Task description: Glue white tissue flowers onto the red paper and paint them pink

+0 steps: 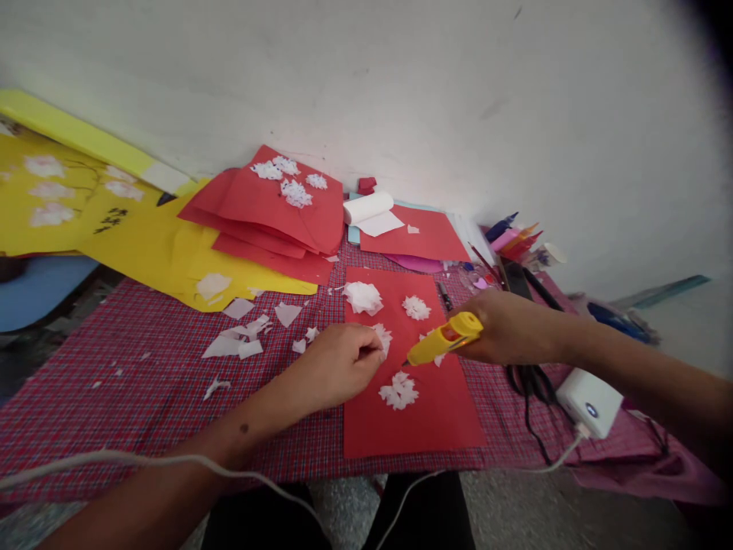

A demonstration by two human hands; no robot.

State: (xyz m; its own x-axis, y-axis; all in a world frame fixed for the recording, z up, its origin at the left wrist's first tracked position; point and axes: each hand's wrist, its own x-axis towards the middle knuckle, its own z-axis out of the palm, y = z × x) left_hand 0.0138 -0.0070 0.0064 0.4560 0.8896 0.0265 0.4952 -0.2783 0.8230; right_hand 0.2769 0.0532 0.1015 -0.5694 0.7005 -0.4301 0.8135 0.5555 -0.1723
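A yellow glue gun is gripped in my right hand, its nozzle pointing down and left just over the red paper sheet. My left hand rests over the sheet's left edge with thumb and fingers pinched together; what they hold, if anything, is hidden. Right by those fingertips, a white paper flower is partly covered. Below the nozzle lies another crumpled flower. Two more, a large white one and a smaller one, sit higher on the sheet. White petals also show behind the glue gun.
Torn white paper scraps are scattered on the checkered cloth at left. Folded red sheets and yellow sheets lie behind. A white paper roll stands near the wall. At right are a white box and cables.
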